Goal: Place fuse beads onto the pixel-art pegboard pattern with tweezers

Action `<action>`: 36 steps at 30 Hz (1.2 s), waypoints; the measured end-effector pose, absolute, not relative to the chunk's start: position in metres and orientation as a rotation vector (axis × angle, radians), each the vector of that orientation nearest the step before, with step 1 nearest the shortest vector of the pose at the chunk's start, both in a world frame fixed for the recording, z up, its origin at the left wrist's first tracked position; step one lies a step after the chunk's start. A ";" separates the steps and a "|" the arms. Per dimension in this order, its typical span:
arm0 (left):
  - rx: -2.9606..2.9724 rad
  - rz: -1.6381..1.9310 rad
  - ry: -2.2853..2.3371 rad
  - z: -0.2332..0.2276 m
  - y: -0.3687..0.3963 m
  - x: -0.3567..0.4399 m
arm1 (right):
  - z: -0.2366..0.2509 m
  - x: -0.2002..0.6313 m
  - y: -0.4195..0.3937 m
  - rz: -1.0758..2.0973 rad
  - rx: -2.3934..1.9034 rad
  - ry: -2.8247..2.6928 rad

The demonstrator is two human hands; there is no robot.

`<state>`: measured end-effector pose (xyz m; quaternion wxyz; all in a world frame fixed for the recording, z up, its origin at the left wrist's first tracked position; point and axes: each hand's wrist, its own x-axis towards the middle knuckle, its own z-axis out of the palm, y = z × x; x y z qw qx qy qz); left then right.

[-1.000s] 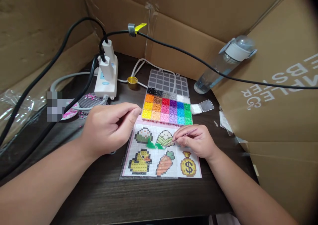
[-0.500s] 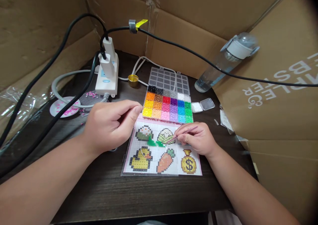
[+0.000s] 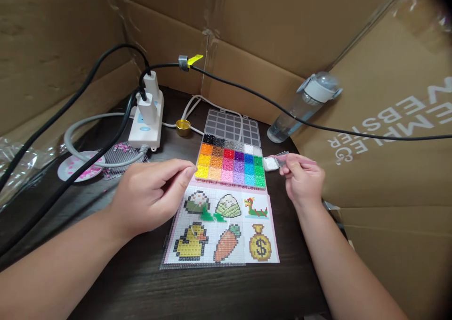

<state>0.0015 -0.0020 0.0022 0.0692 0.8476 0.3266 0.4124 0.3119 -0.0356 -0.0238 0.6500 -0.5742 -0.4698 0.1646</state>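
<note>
The right hand (image 3: 304, 182) pinches pink tweezers (image 3: 306, 159) beside a small clear box (image 3: 272, 169) of white stuff; the left hand (image 3: 150, 195) curls, thumb against forefinger. Green beads (image 3: 206, 215) cluster over the gridded paper sheet (image 3: 244, 247). Beyond, an open, compartmented plastic case (image 3: 231, 126) holds colour-sorted beads near a round gold cup (image 3: 183, 128).

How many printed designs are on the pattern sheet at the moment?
6 on the pattern sheet. Top row, left to right: darker-green figure, lighter-green figure, dragon. Bottom row: duck, carrot, money bag. No whole design seems hidden.
</note>
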 end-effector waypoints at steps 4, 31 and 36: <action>2.571 1.248 0.988 0.002 -0.001 0.001 | -0.028 0.314 -0.027 0.265 -1.481 -1.133; 2.458 1.222 1.168 0.005 -0.006 0.004 | -0.031 0.263 -0.073 1.187 -1.180 -1.600; 2.442 1.254 1.143 0.005 -0.006 0.004 | -0.029 0.262 -0.073 1.152 -1.171 -1.619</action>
